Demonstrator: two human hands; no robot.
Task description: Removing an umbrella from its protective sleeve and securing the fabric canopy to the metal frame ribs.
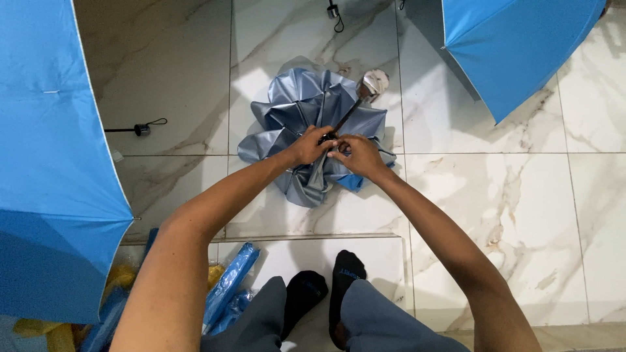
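On the white marble floor [508, 215], straight ahead of the person's black socks [326, 293], lies a half-collapsed umbrella [306, 111] with a silver-grey lining turned upward and a strip of blue outer cloth showing at its lower right edge. Its folds bunch loosely around a dark centre rod [345, 117] that slants up and to the right, ending in a pale rounded handle [373, 83].

Both hands meet at the lower end of that rod, in the middle of the crumpled canopy. The left hand [308, 146] is curled with its fingers pinched tight on the rod. The right hand [358, 155] sits just beside it, touching it, fingers bent and pressed on the same spot; exactly what they grip underneath is hidden.

An open blue umbrella [52, 169] with a thin white edge fills the left side, and another open blue one [515, 45] hangs at the upper right. At lower left, beside the left forearm, lie folded blue umbrellas in clear sleeves [228, 287] with yellow packages [120, 277] near them. A small black strap [140, 128] rests on the floor at left, and another black loop [335, 14] lies at the top.
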